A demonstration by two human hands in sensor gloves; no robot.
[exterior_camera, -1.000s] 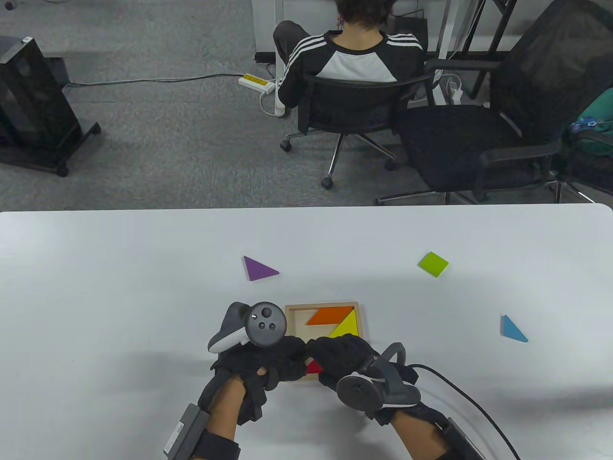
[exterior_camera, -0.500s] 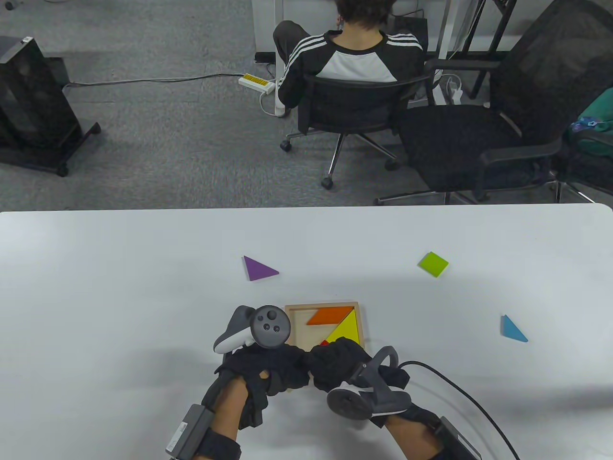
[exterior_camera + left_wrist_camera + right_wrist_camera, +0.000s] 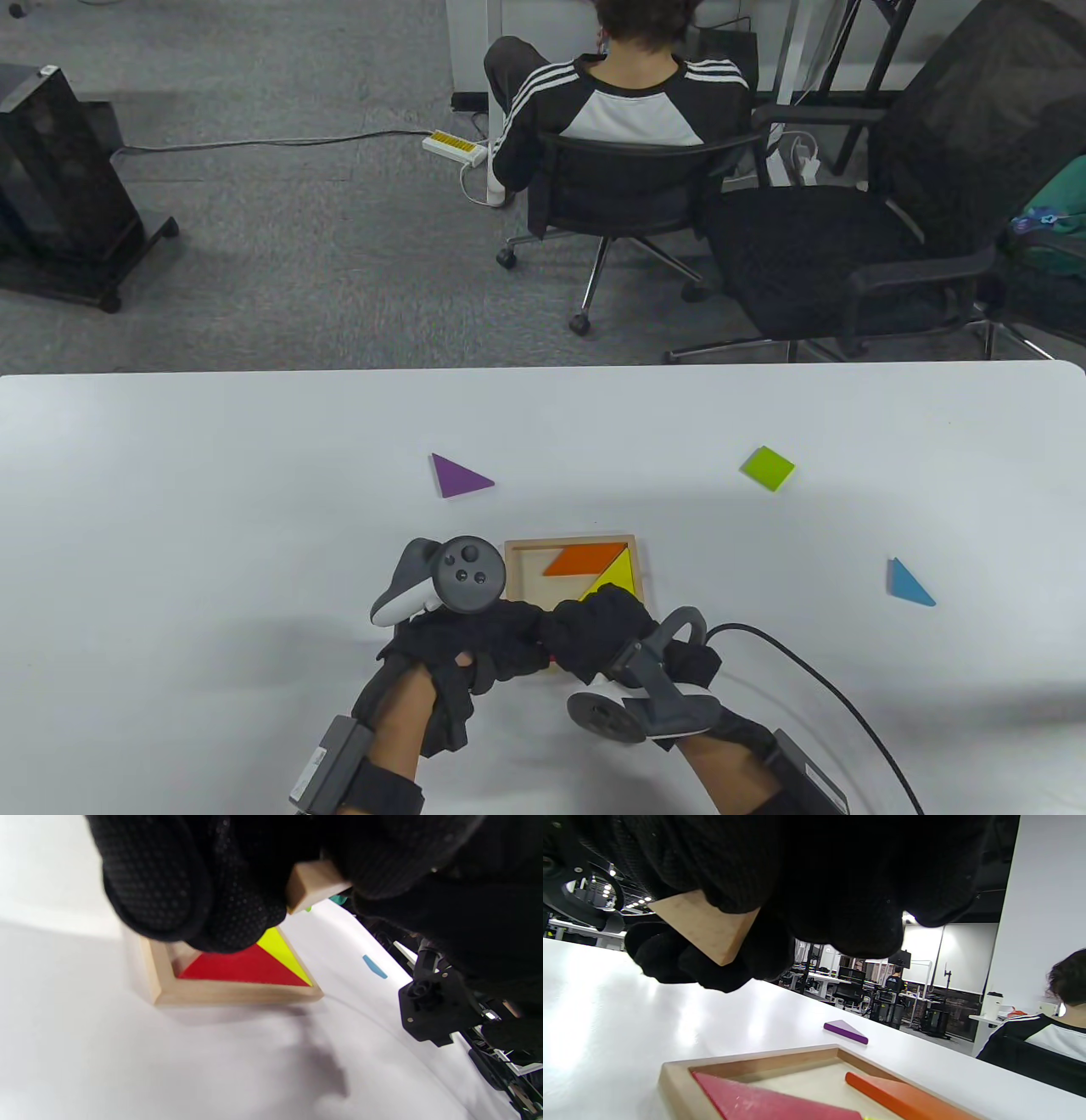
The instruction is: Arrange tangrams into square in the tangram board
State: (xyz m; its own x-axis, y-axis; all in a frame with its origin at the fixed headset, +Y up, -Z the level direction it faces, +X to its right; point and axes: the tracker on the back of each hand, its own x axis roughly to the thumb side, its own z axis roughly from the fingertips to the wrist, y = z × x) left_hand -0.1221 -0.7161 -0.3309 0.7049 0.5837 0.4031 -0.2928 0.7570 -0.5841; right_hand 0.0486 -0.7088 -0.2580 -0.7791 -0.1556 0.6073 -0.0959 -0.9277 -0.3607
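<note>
The wooden tangram board [image 3: 512, 567] lies near the table's front edge. An orange parallelogram [image 3: 581, 560], a yellow triangle [image 3: 617, 580] and a red triangle [image 3: 246, 967] sit in it. My left hand [image 3: 517, 637] and right hand [image 3: 581, 628] meet over its near side. Between them they pinch a plain wood-coloured triangle piece [image 3: 706, 927], lifted above the board's near-left corner [image 3: 670, 1073]. My left fingers [image 3: 178, 882] press its edge [image 3: 314, 885]. The table view hides this piece under the gloves. Loose on the table lie a purple triangle [image 3: 458, 475], a green square [image 3: 768, 468] and a blue triangle [image 3: 909, 584].
A black cable [image 3: 814, 688] runs from my right wrist across the table's front right. Beyond the far edge a person sits with their back turned on an office chair [image 3: 624, 195], and a second black chair [image 3: 857, 246] stands to the right.
My right hand has slid a little left and toward me, covering most of the red triangle and more of the yellow one. The left hand has barely shifted.
</note>
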